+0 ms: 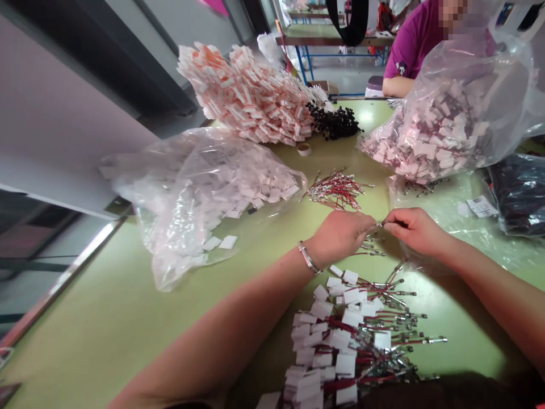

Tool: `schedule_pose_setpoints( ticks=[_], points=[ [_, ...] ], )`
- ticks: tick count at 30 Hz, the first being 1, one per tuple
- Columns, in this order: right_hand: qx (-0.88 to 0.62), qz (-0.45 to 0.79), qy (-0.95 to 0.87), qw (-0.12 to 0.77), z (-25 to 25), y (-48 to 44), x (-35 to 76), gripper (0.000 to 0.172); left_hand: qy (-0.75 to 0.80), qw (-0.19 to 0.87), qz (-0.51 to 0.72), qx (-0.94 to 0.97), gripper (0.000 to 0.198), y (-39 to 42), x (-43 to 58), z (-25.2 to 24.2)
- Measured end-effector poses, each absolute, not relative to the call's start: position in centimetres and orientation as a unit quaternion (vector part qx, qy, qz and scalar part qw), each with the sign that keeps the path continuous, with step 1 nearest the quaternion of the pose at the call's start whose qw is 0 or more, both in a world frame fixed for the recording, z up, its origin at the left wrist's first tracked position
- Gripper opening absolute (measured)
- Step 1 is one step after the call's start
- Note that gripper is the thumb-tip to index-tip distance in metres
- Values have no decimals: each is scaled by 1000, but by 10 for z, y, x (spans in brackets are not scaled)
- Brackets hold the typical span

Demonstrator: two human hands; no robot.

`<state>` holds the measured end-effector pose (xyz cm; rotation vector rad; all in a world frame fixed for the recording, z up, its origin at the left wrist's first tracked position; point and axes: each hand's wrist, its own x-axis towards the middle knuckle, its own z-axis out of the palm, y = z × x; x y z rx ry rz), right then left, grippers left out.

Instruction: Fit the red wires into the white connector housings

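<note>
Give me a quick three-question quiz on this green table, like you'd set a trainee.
1. True or false: the left hand has a bracelet at its wrist.
2. Which pile lies closest to the person's own body? A) bare red wires B) tagged wires C) black bundle
3. Fill in: the left hand and right hand together pinch one small ___ between their fingertips.
Key: 1 true; 2 B; 3 wire.
</note>
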<state>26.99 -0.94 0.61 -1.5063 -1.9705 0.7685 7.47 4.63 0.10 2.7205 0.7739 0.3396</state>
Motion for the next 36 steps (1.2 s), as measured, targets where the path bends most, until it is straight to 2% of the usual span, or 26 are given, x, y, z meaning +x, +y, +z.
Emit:
schedule_pose_setpoints(
  ticks=[3,5,7,9,11,13,16,24,27,30,33,36],
  points=[
    [-574,338,-700,257,5,-11,263,18,245,98,54,963,20,47,74,4],
    [-577,325,-704,256,9,-9,264,19,256,93,50,961,23,48,74,4],
    [-598,253,-719,248,15,-2,274,20,276,82,62,956,28,51,74,1],
    [-654,125,-714,219,19,7,296,22,285,68,65,954,29,54,73,-1],
    [-749,-18,-641,166,17,17,324,27,282,63,58,955,29,57,70,-3],
    [-782,-80,-604,134,8,26,349,28,269,71,48,959,28,58,67,-1],
    [-780,-73,-610,122,-9,35,368,31,245,98,27,964,29,58,64,7],
    [-700,-36,-695,161,-24,27,344,21,208,201,-21,957,35,54,58,25],
    [-681,-27,-703,204,-19,23,341,22,231,193,12,954,36,59,58,21],
    [-677,-21,-679,285,-10,20,338,21,277,213,80,934,34,64,58,19],
    [-652,48,-675,341,0,12,319,21,334,246,140,899,34,62,58,22],
    [-596,136,-706,357,4,0,290,19,347,275,138,886,32,53,63,25]
  ],
)
